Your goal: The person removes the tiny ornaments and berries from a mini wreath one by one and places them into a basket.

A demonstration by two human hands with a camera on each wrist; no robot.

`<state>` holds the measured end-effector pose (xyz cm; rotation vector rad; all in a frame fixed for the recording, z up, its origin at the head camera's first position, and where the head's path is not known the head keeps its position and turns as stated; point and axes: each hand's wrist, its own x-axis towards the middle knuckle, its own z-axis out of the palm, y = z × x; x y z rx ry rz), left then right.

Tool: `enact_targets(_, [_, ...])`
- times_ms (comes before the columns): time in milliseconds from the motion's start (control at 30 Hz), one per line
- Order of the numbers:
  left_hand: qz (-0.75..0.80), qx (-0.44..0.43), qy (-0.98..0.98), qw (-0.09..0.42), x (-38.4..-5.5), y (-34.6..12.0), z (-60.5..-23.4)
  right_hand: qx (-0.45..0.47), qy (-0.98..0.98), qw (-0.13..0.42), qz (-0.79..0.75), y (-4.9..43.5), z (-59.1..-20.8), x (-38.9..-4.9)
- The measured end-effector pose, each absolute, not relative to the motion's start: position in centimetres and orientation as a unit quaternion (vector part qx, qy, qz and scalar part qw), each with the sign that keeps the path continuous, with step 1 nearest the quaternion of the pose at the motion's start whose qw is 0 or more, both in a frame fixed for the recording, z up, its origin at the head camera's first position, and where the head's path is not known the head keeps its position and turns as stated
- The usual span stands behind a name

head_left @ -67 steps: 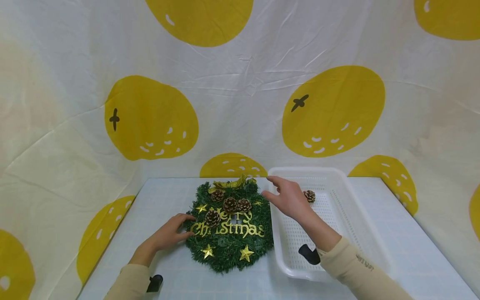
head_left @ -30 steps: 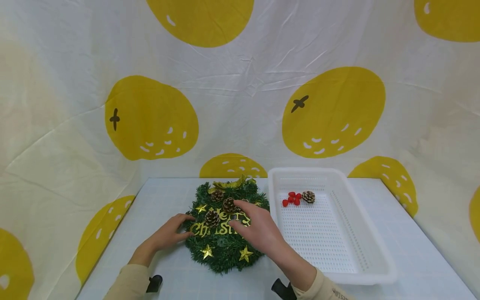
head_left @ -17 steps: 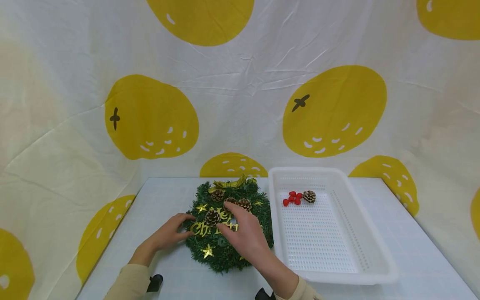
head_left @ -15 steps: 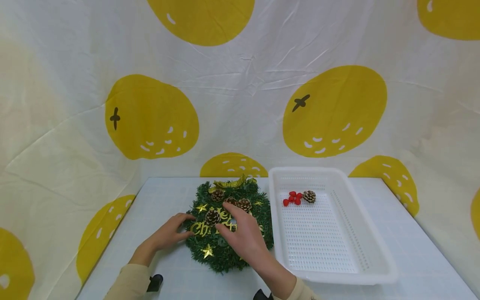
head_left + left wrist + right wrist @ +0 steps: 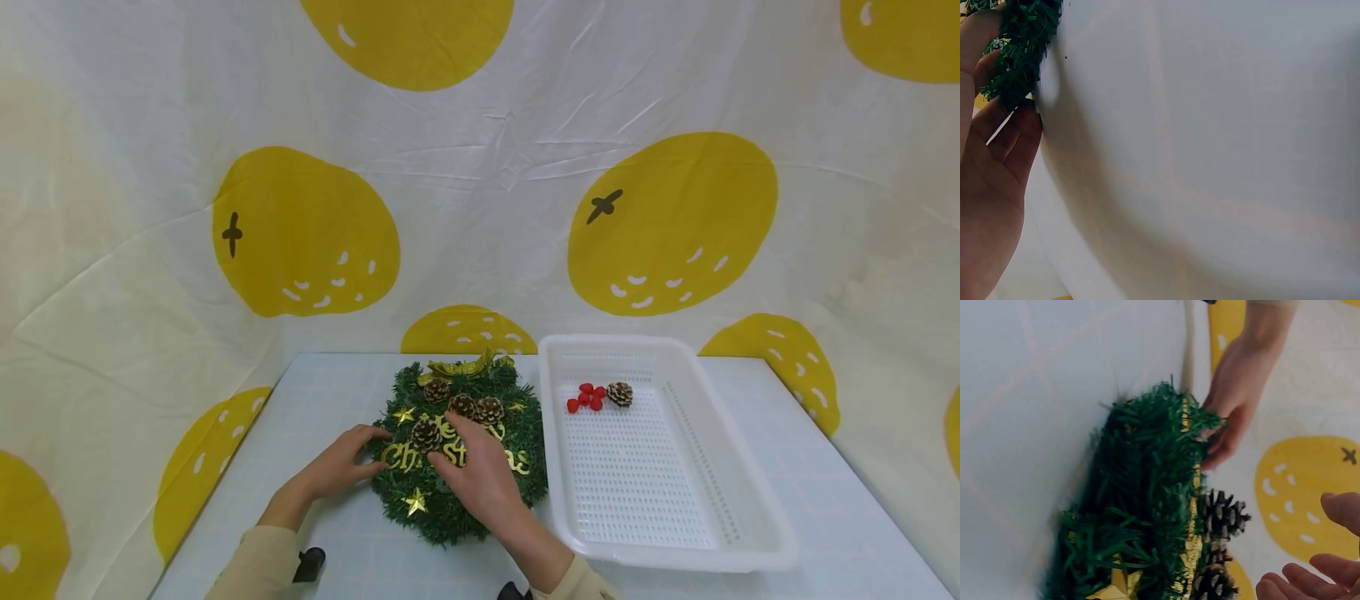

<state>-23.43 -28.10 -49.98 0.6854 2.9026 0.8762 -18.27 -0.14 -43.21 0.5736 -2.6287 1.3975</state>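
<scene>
A green tinsel Christmas wreath (image 5: 450, 518) lies flat on the table, with gold "Merry Christmas" lettering (image 5: 400, 457), gold stars (image 5: 416, 502) and several pinecones (image 5: 426, 434). My left hand (image 5: 337, 464) grips the wreath's left edge; in the left wrist view its thumb and fingers close round the green tinsel (image 5: 1022, 53). Over the wreath's middle hovers my right hand (image 5: 483, 473), thumb and fingers spread apart near the left-hand pinecone. Nothing sits between them; the right wrist view shows the right hand (image 5: 1310, 569) apart from the pinecones (image 5: 1224, 515). It hides part of the lettering.
A white perforated plastic basket (image 5: 750, 500) stands right of the wreath, holding red berries (image 5: 585, 398) and one loose pinecone (image 5: 619, 394). A gold ribbon (image 5: 457, 367) tops the wreath. Behind the table hangs a white curtain (image 5: 480, 208) printed with yellow fruit.
My right hand has moved left from the basket's edge to above the wreath's middle, uncovering the red berries, and drifted slightly left and down lately. My left hand stays on the wreath's edge.
</scene>
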Motion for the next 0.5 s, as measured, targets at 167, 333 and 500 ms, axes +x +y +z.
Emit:
enact_targets(167, [0.281,0.221,0.934,0.013,-23.3,-28.0,-49.8,0.187,-0.869,0.05,0.456,-0.4,-44.0,-18.7])
enact_targets(333, [0.284,0.226,0.931,0.016,-23.4,-28.0,-49.8,0.189,-0.875,0.05,0.442,-0.6,-44.9,-19.2])
enact_targets(500, [0.282,0.225,0.933,0.017,-23.4,-28.0,-49.9,0.191,-0.876,0.05,0.44,-0.8,-45.7,-19.5])
